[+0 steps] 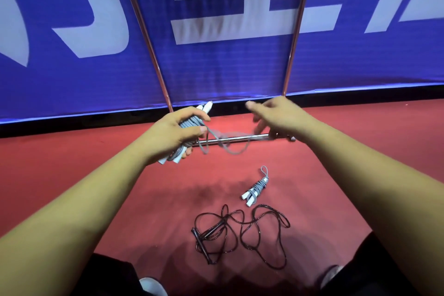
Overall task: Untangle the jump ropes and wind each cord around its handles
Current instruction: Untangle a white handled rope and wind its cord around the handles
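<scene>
My left hand (pixel 174 131) grips a pair of white handles (pixel 192 125) with grey cord wound round their middle. A loose blurred loop of that grey cord (pixel 228 142) runs from the bundle to my right hand (pixel 271 115), whose fingers pinch its far end. On the red floor below lies a second grey rope (pixel 255 187), wound round its white handles with a small loop sticking out. Nearer to me a black jump rope (pixel 240 233) lies loose and tangled, its black handles (pixel 204 240) at the left.
A chrome bar (pixel 230 139) lies on the red floor (pixel 360 151) just behind my hands, with two chrome poles (pixel 144 31) rising from it. A blue banner (pixel 228 67) with large pale letters stands close behind. My knees and shoes are at the bottom edge.
</scene>
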Demonstrator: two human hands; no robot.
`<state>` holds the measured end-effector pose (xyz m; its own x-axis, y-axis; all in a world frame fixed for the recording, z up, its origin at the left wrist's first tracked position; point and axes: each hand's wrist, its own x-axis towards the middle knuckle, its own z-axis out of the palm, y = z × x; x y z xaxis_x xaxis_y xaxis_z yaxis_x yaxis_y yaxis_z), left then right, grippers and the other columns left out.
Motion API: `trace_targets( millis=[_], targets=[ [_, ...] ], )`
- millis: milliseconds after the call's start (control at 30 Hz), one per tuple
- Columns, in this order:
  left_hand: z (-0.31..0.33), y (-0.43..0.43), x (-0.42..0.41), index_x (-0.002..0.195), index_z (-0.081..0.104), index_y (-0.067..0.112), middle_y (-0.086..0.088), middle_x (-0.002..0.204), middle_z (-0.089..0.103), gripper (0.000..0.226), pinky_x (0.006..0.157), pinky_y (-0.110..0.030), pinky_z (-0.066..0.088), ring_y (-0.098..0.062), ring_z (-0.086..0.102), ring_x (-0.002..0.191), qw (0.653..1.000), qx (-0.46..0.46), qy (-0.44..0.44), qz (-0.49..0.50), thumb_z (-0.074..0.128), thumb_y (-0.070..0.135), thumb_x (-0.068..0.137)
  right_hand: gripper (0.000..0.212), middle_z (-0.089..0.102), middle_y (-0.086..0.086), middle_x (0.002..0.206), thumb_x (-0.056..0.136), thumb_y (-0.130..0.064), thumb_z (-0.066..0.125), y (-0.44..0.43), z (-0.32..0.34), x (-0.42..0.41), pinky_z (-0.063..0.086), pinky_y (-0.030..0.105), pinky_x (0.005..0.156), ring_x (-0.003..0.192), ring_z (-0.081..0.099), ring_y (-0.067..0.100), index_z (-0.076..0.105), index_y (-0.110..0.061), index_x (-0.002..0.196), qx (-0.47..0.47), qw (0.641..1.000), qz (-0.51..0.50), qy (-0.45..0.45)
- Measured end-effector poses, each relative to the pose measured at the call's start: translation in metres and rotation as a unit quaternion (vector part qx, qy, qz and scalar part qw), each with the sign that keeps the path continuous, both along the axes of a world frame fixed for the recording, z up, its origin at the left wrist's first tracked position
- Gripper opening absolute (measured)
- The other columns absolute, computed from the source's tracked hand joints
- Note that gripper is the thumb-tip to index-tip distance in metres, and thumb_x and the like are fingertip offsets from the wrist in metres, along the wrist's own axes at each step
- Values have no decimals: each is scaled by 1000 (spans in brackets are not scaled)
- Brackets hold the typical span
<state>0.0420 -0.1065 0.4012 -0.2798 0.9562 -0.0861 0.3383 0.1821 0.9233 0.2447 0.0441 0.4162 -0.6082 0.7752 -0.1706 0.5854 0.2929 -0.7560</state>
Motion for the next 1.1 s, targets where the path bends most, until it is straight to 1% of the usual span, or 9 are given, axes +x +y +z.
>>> trace_targets(
  millis=[100,300,400,500,600,700,800,933,1100],
  targets=[
    [1,1,-5,107,62,18,-12,80,63,15,47,-28,45,-24,52,48,998,19,-45,40,64,11,94,55,74,8,78,93,-60,47,-18,5,0,41,18,47,43,43,10,72,-12,89,10,987,159,-38],
    [3,-3,-10,104,62,17,-12,81,64,12,46,-29,44,-25,51,49,999,7,-50,20,65,14,93,23,63,2,60,84,-36,74,-23,8,-4,27,25,49,51,35,16,73,-28,105,-74,950,303,-6],
    [2,-2,-9,104,62,16,-13,82,63,11,47,-29,44,-25,51,50,998,-1,-66,21,65,15,93,13,66,-6,66,88,-20,70,-22,1,-8,35,21,54,55,47,10,75,-20,100,-43,941,332,-42],
    [0,-1,-7,104,62,15,-15,82,60,12,47,-28,45,-24,50,50,993,-2,-112,28,65,12,93,17,72,-6,90,89,-5,60,-19,-7,-15,51,29,81,83,64,9,74,-13,90,126,945,289,-84],
    [1,1,-3,105,62,15,-16,83,60,12,48,-28,45,-24,49,50,989,6,-148,23,63,11,93,21,74,10,102,84,1,55,-30,-11,-22,53,35,94,98,68,24,74,-4,87,-40,978,185,91],
    [3,2,-2,103,62,17,-15,81,62,12,47,-27,44,-23,48,50,985,17,-171,28,62,10,94,18,71,14,83,84,-22,64,-42,-11,-27,50,38,90,83,65,26,65,-9,72,-250,937,145,195],
    [3,2,-5,101,63,19,-17,82,62,11,48,-28,44,-23,48,49,978,18,-204,28,62,11,93,35,69,17,74,81,-36,76,-51,-16,-30,50,33,72,66,64,17,55,-8,86,-160,965,172,115],
    [4,3,-4,101,62,20,-18,85,62,10,49,-29,45,-23,48,48,975,20,-220,13,61,13,93,23,61,5,62,86,-10,70,-52,-20,-31,42,19,52,50,53,11,57,-5,104,-124,973,177,79],
    [10,3,-23,101,57,20,-15,80,60,11,47,-25,43,-20,48,44,964,75,-233,108,58,11,95,8,62,-6,61,83,-4,63,-36,-17,-23,37,12,51,53,50,1,72,-6,81,-70,987,138,51]
  ],
)
